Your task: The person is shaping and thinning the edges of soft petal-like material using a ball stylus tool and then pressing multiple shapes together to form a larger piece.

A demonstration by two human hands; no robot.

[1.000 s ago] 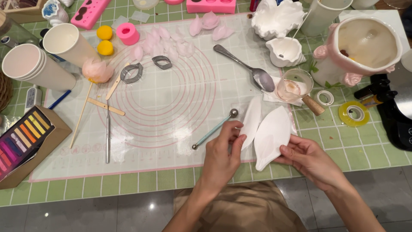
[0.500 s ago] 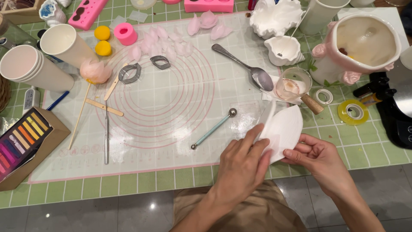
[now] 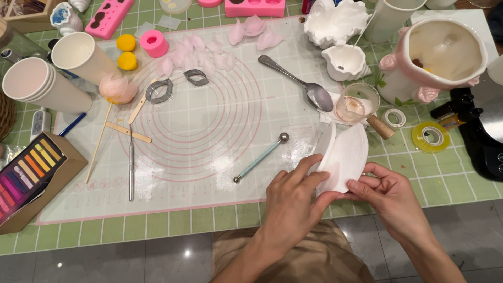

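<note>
Right now both hands are pressing and shaping a soft white petal-shaped piece near the front edge of the table: the left hand pinches its near side, the right hand grips its lower edge. Next comes a gentle squeeze (it looks thin). A ball-tipped tool lies just beside it on the mat.
</note>
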